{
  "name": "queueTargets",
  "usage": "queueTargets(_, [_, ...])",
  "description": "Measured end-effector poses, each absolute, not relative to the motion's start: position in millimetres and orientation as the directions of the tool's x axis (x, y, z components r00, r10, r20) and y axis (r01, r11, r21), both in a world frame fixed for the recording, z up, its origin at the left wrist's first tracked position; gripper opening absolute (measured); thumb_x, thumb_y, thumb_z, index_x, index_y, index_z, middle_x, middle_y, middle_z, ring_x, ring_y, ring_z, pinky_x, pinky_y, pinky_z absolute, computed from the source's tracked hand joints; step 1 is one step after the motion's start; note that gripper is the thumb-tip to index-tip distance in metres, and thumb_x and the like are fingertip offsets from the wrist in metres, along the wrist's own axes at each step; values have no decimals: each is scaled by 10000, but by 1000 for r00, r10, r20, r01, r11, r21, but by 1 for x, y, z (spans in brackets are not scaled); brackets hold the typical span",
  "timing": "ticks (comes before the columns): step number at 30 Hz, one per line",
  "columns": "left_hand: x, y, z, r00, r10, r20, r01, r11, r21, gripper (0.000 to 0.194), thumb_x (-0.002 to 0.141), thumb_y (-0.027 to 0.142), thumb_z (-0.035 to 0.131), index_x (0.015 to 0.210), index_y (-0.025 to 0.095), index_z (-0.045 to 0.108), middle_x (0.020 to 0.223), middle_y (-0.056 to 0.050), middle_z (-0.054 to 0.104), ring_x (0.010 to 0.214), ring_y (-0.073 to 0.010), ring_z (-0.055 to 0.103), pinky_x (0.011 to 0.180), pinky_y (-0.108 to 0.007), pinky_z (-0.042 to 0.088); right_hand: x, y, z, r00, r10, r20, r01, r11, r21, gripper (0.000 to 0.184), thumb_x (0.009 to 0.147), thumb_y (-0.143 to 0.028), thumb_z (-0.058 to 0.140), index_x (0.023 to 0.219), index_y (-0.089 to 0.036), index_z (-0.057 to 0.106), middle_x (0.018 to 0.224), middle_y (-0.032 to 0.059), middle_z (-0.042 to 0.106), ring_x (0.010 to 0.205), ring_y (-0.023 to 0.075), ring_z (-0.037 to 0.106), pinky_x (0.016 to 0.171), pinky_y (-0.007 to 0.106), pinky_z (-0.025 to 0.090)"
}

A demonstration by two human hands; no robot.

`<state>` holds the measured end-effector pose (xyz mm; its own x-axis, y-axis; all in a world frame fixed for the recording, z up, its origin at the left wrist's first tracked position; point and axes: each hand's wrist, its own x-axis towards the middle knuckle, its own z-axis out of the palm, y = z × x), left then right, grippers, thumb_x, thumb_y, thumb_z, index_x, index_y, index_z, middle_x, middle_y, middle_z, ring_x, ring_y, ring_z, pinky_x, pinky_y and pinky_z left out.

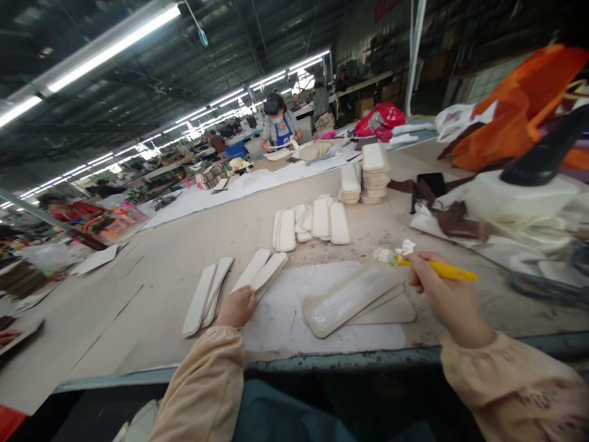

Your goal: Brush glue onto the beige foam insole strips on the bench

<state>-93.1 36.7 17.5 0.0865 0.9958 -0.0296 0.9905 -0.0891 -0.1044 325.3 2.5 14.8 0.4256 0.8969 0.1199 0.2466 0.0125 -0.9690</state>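
Note:
My right hand is closed round the yellow handle of a brush. The brush's pale bristle end points left, beside a white clump of stuff. My left hand grips the near end of a pale, round-cornered strip, and a similar strip lies just behind it. Left of that hand rests a small fan of pale strips. Between my hands, a wet, shiny coated panel lies tilted across other flat panels on a white sheet.
Farther back are a row of pale strips and taller stacks. To the right stand a white container with a black top, dark scissors and an orange bag. Across the table a co-worker handles pale pieces.

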Motion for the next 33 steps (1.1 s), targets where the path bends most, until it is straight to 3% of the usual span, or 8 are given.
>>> queueTargets(3, [-89, 32, 32, 14, 993, 115, 997, -6, -76, 383, 959, 281, 256, 984, 168, 621, 1037, -130, 671, 962, -239, 618, 849, -339, 438, 319, 2, 14, 469, 867, 167, 200, 80, -977, 317, 853, -516, 547, 943, -217, 597, 686, -5, 607, 558, 134, 550, 577, 277, 479])
queueTargets(6, [-64, 26, 54, 15, 964, 265, 993, -46, 111, 369, 962, 343, 256, 1003, 191, 590, 1003, -94, 665, 916, -221, 613, 802, -310, 439, 310, 4, 11, 474, 850, 230, 97, 210, -973, 342, 837, -509, 588, 998, -207, 594, 839, 42, 662, 699, 166, 640, 683, 321, 547])
queueTargets(9, [-19, 20, 71, 160, 970, 181, 896, -220, 385, 338, 950, 386, 314, 931, 200, 595, 846, -32, 657, 797, -178, 599, 735, -267, 441, 302, 6, 8, 408, 891, 200, -62, 245, -968, 344, 805, -489, 645, 994, -228, 526, 1048, 73, 655, 910, 211, 664, 779, 370, 563])
queueTargets(12, [25, 17, 67, 285, 957, 59, 770, -265, 581, 311, 937, 368, 357, 896, 194, 612, 799, 4, 645, 735, -145, 574, 693, -242, 433, 297, 6, 6, 282, 954, 107, -247, 179, -952, 399, 777, -460, 687, 1024, -275, 434, 1206, 43, 582, 984, 204, 645, 791, 374, 569])
queueTargets(15, [51, 17, 49, 366, 930, -29, 676, -245, 695, 291, 914, 351, 404, 869, 191, 643, 802, 11, 653, 757, -142, 573, 704, -239, 431, 294, 5, 3, 227, 972, 52, -286, 118, -951, 451, 732, -405, 736, 1015, -287, 405, 1031, -11, 594, 829, 157, 639, 698, 316, 574])
queueTargets(20, [49, 27, 16, 438, 871, -223, 495, -27, 868, 237, 791, 305, 582, 932, 149, 692, 856, -25, 678, 795, -154, 589, 736, -258, 439, 296, 11, -5, 393, 913, 112, -110, 167, -980, 485, 656, -358, 783, 952, -264, 410, 754, -63, 542, 608, 117, 552, 569, 244, 500])
queueTargets(25, [35, 40, -3, 386, 871, -305, 365, 159, 917, 434, 672, 237, 692, 1080, 97, 645, 778, -32, 663, 683, -124, 578, 659, -246, 432, 298, 20, -12, 436, 885, 164, 82, 143, -986, 445, 664, -369, 772, 932, -269, 431, 715, -65, 544, 584, 135, 540, 552, 264, 473])
queueTargets(33, [33, 46, -9, 323, 928, -187, 591, -43, 806, 322, 696, 182, 659, 1015, 154, 688, 775, -2, 711, 710, -126, 617, 706, -233, 471, 296, 21, -21, 410, 886, 217, 270, 109, -956, 454, 645, -415, 785, 918, -258, 457, 664, -60, 547, 545, 151, 541, 511, 272, 438])
